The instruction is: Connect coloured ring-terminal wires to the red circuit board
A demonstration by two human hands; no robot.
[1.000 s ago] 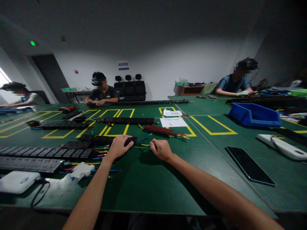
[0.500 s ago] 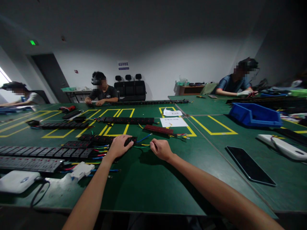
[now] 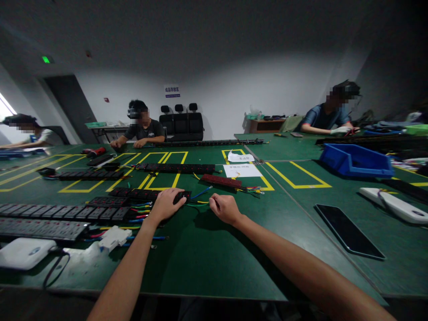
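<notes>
My left hand (image 3: 167, 204) is closed over the right end of a black socket strip (image 3: 143, 195) that lies on the green table, the thumb pressing along its end. From that end run a blue wire (image 3: 202, 193) with a ring terminal and a yellow-green wire (image 3: 202, 203). The fingers of my right hand (image 3: 224, 207) are pinched together at the tip of the yellow-green wire, and they hide its end. Just beyond my hands lies a dark red strip (image 3: 220, 181) with several coloured wires at its right end.
More socket strips (image 3: 63, 211) with loose wires lie to the left, by a white device (image 3: 26, 253). On the right are a phone (image 3: 348, 231), a white power bank (image 3: 394, 205) and a blue bin (image 3: 356, 162). Paper labels (image 3: 243, 170) lie ahead. Three people sit across the table.
My hands, the strip and the wires stay where they were. Across the table, the person in the dark shirt has shifted one hand a little to the left.
</notes>
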